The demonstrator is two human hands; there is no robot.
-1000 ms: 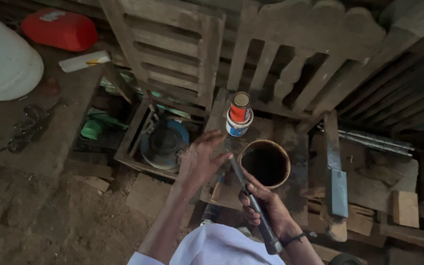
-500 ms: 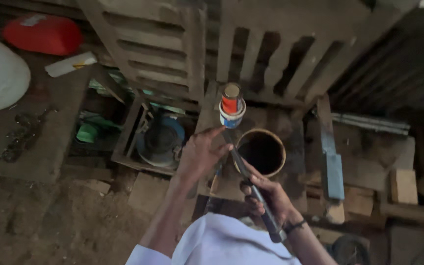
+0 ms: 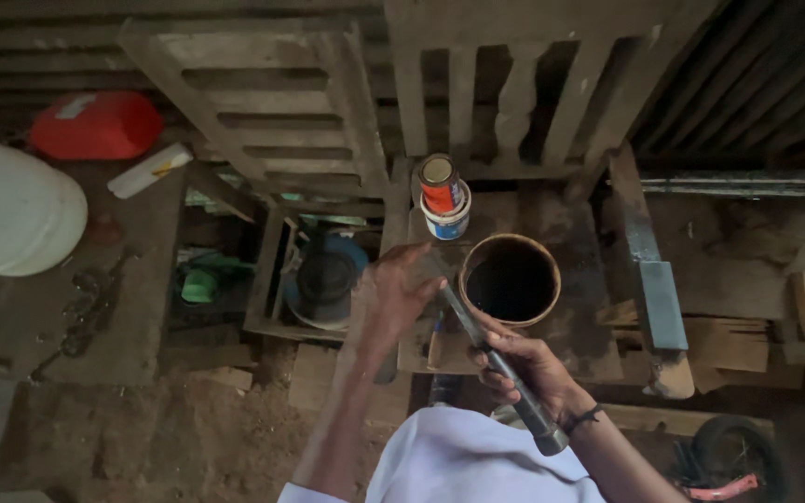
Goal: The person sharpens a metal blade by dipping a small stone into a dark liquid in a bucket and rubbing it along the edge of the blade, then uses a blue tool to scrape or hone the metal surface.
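Head view looking straight down, so biggest stuff first: two grey weathered slatted wooden frames (image 3: 272,112) lean up at the top, and a big white plastic drum (image 3: 6,210) sits at the left edge with a flat red plastic container (image 3: 95,124) just behind it. Below the frames there's a dark, stained wooden work board (image 3: 552,224), and to its right a long grey metal bar with a wooden end (image 3: 654,279) lies pointing away from the camera. Left of the board, an open wooden crate (image 3: 267,298) holds a round blue and black thing (image 3: 326,279), can't really tell what it is

On the board itself sits a round open wooden-rimmed pot with a dark inside (image 3: 511,279), and right behind it, near but not touching as far as I can see, a small white tin with a red-capped tin stacked on it (image 3: 443,197)

Now the hands. Right hand (image 3: 524,363) is clenched around the handle of a long dark metal rod tool (image 3: 491,359), which slants up and left, its tip just beside the pot's left rim. Left hand (image 3: 393,298) has its fingers curled down at the tool's upper end; can't tell whether they actually grip it or just steady it
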